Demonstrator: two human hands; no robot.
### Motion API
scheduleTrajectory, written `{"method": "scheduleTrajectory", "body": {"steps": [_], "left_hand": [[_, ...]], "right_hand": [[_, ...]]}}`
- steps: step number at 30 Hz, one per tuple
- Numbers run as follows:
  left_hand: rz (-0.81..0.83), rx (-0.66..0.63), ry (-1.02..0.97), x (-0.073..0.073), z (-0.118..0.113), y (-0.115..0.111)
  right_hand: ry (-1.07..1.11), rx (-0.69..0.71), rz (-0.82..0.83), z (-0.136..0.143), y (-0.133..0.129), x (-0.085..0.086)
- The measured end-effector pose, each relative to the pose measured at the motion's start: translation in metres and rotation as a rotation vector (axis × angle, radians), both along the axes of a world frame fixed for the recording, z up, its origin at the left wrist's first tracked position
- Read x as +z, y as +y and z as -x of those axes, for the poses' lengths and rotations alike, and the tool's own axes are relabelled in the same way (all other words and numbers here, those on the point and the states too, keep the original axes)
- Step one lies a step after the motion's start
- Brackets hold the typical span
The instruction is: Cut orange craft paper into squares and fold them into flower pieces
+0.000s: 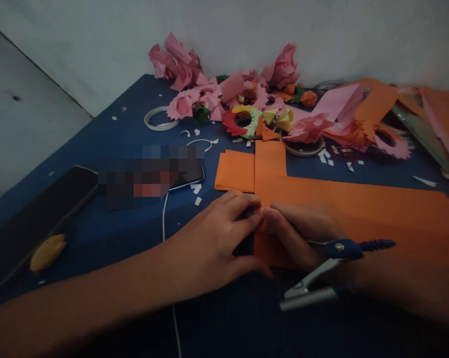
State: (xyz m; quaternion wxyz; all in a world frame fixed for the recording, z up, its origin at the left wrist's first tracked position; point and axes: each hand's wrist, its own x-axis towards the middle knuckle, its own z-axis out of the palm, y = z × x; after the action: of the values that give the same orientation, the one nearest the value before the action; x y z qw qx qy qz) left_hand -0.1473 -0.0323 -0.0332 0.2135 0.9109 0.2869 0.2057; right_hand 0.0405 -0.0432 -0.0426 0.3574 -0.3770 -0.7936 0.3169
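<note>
A drawing compass (343, 248) with a blue head and silver legs is gripped in my right hand (302, 228), pen-like, its head pointing right above my wrist. One leg seems to run between thumb and forefinger; its tip is hidden. My right fingertips are at the orange paper strip (270, 159), which lies upright across a large orange sheet (381, 209). My left hand (228, 233) has its fingers spread, with fingertips pressing at the strip's left edge, close to my right thumb. A folded orange paper (235, 171) lies just beyond my left fingers.
Pink crumpled paper (180, 62) and paper rings (243, 122) pile along the wall. Tape rolls (161, 128) and white scraps (323, 156) lie nearby. At left are a dark phone (41, 219), a yellow clip-like piece (47, 252), another device (187, 176) and a white cable (164, 219).
</note>
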Motion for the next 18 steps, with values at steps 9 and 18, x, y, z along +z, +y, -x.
{"method": "scheduleTrajectory", "body": {"steps": [9,18], "left_hand": [[0.014,0.008,0.075,0.0032,-0.0007,-0.0003],[0.032,0.020,0.089,0.0027,-0.0005,-0.0013]], "right_hand": [[0.039,0.031,0.014,0.0000,0.0012,0.0009],[0.027,0.093,0.118,-0.0014,0.0011,-0.0028]]}}
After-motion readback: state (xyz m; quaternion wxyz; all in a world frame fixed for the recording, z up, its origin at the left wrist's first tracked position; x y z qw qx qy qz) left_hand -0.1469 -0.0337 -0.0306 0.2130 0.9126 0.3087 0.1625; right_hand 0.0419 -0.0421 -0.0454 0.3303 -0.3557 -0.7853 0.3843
